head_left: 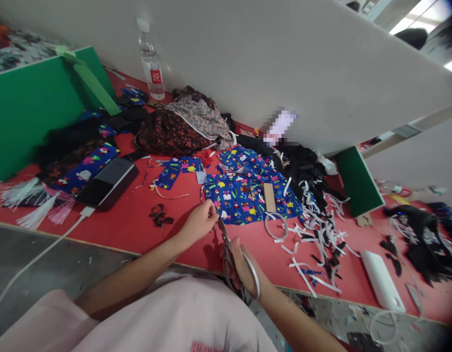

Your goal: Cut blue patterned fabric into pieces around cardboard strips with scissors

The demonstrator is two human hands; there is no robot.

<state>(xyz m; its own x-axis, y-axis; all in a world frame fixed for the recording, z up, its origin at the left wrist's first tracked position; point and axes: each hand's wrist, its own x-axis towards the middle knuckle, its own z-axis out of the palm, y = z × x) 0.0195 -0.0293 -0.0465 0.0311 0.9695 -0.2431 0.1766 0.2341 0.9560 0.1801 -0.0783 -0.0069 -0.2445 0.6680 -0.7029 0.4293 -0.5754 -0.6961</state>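
My right hand (244, 266) is wrapped round the handles of a large pair of scissors (225, 234), whose blades point up and away from me. My left hand (204, 217) is closed in a pinch right beside the scissor tips. What it pinches is too small to make out. Just beyond both hands lies a blue printed cloth (240, 195) with colourful cartoon figures. On that cloth rest a flat tan strip (269, 197) and, at its front edge, a pale ring (276, 226). Smaller blue printed pieces (170, 173) lie to the left, near a dark scrap of ribbon (160, 215).
A black device (106, 183) with a white cable sits at left by tassels (38, 200). A water bottle (151, 63) stands against the partition, near bundled floral cloth (174, 132). White and black offcuts (317, 230) cover the right side. A white power bank-like block (382, 281) lies further right.
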